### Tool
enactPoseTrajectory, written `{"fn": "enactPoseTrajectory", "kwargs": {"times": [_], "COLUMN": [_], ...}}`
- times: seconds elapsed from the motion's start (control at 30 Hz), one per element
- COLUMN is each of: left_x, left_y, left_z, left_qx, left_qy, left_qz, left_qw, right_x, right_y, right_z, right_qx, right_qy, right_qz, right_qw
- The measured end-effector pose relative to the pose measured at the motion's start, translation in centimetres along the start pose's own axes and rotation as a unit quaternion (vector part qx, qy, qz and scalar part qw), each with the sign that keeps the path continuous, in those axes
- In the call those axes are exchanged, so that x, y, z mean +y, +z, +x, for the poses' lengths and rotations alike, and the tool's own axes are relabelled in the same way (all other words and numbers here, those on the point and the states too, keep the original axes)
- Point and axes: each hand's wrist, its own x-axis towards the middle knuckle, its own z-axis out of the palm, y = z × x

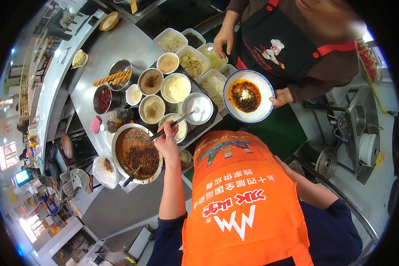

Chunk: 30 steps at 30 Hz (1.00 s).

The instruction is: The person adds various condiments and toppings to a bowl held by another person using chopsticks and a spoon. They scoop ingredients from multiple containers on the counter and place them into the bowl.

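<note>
My left hand [168,139] grips the dark handle of a small metal spoon [184,117]. Its tip is over a round metal container of white granules [199,103]; whether it touches them I cannot tell. Below the hand sits a tub of pale powder [183,131], partly covered by it. To the left, a large metal basin [114,143] holds dark chilli sauce with a ladle [131,178] in it. My right forearm runs beside my orange apron, which hides the hand. A co-worker's hand holds a blue-rimmed white bowl [233,105] with red oil, dark sauce and a pale chopped heap.
Several seasoning containers [176,87] crowd the steel counter [133,36]. Behind them stand plastic boxes [194,63] of shredded ingredients. Fried dough twists [111,78] lie across a metal pot beside a pot of red peanuts [104,99]. A co-worker [266,43] in a black apron stands opposite.
</note>
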Motion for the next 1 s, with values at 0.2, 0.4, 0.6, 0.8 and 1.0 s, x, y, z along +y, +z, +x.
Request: {"fn": "enactPoseTrajectory", "kwargs": {"times": [0.2,0.4,0.6,0.8,1.0], "left_x": [-0.2,-1.3,-3.5,-4.4,-4.8], "left_y": [0.2,0.2,0.2,0.0,0.7], "left_z": [0.0,0.9,4.3,6.3,6.9], "left_qx": [0.005,0.002,0.031,0.005,-0.037], "left_qy": [-0.003,-0.028,-0.094,-0.068,0.004], "left_qz": [-0.007,-0.008,-0.067,-0.052,0.023], "left_qw": [1.000,1.000,0.993,0.996,0.999], "right_x": [-0.5,-0.2,0.0,-0.1,0.2], "right_y": [-0.6,-2.0,-2.3,-2.1,-2.0], "right_z": [0.2,1.1,1.5,0.5,0.4], "right_qx": [-0.011,-0.004,-0.005,-0.032,-0.024], "right_qy": [0.029,0.024,-0.019,-0.025,-0.002], "right_qz": [0.037,0.022,-0.054,-0.028,0.004], "right_qw": [0.999,0.999,0.998,0.999,1.000]}}
